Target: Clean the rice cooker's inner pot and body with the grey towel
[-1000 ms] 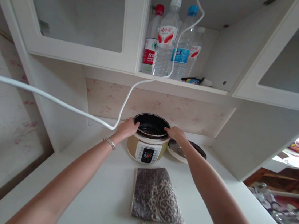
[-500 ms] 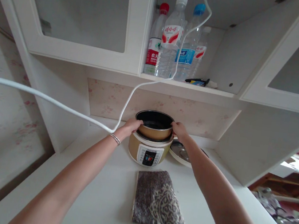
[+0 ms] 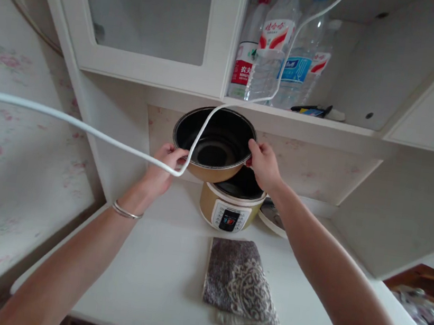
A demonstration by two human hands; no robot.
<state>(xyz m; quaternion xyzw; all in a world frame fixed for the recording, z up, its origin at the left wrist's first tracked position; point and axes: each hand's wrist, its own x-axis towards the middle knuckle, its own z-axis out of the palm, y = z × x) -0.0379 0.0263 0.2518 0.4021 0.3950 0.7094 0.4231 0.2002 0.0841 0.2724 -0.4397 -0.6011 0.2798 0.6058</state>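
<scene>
Pot pinched by left fingers and right fingers, cooker and lid partly hidden

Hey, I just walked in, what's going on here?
A person is holding a black-lined pot by its rim, left hand on one side and right hand on the other. It is up above the open cooker, which stands on the white counter. What looks like a lid lies to the cooker's right, partly hidden by the right forearm, and a folded patterned cloth lies in front.
</scene>
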